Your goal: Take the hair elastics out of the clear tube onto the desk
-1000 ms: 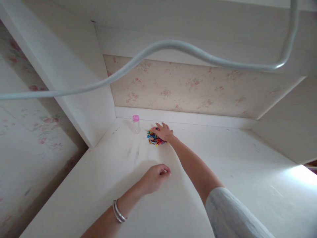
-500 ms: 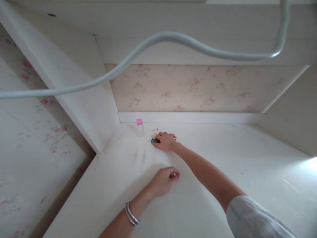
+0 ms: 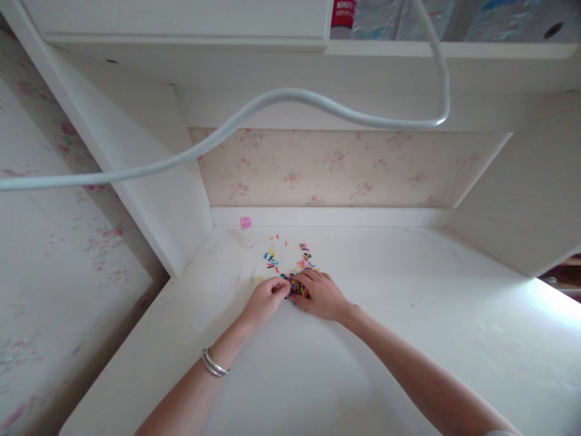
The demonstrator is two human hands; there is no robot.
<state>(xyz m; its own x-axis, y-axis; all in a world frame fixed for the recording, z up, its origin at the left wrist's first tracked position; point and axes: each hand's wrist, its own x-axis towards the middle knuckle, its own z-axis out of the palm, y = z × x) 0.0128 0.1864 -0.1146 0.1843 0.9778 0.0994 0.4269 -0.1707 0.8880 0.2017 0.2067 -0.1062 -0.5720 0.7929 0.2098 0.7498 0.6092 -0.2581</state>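
A pile of small rubber bands (image 3: 299,289) in many colours lies on the white tabletop between my hands. My right hand (image 3: 321,294) rests over its right side, fingers spread and bent down onto the bands. My left hand (image 3: 267,298), a silver bangle on its wrist, touches the left edge of the pile. Its thumb and fingers are pinched together, and whatever is between them is hidden. Loose bands (image 3: 271,259) are scattered beyond the left hand, and more loose bands (image 3: 305,255) lie beyond the right. A clear bottle with a pink cap (image 3: 246,223) stands farther back on the left.
A white cable (image 3: 290,95) hangs across the upper view. Overhead is a white shelf (image 3: 190,42) with packages at its right. White side panels (image 3: 145,163) and a floral-papered back wall (image 3: 336,169) enclose the tabletop (image 3: 385,260).
My right hand has come nearer to me with the pile of bands, leaving loose ones behind. My left hand has moved forward and left to the pile. The camera view has shifted, revealing the shelf.
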